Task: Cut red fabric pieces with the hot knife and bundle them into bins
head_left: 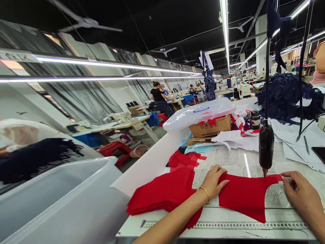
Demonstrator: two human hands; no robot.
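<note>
A cut piece of red fabric [242, 195] lies flat on the white table, with a narrow strip at its upper right. My left hand [213, 179], a gold bangle at the wrist, rests on its left edge, thumb and fingers apart. At the far right, my right hand [299, 189] pinches the end of the strip between thumb and forefinger. Between my hands hangs a black handheld-looking tool [266, 145], its pointed tip at the fabric's upper edge; whether it touches cannot be made out. A stack of red fabric pieces [162, 191] lies left, partly under my left forearm.
A measuring tape [228, 225] runs along the table's front edge. Behind stand a cardboard box [210, 127] under a clear plastic lid [198, 115], and papers [302, 142] with a pencil [306, 145]. Dark fabric strips [289, 96] are heaped back right. A large plastic bin [68, 200] stands left.
</note>
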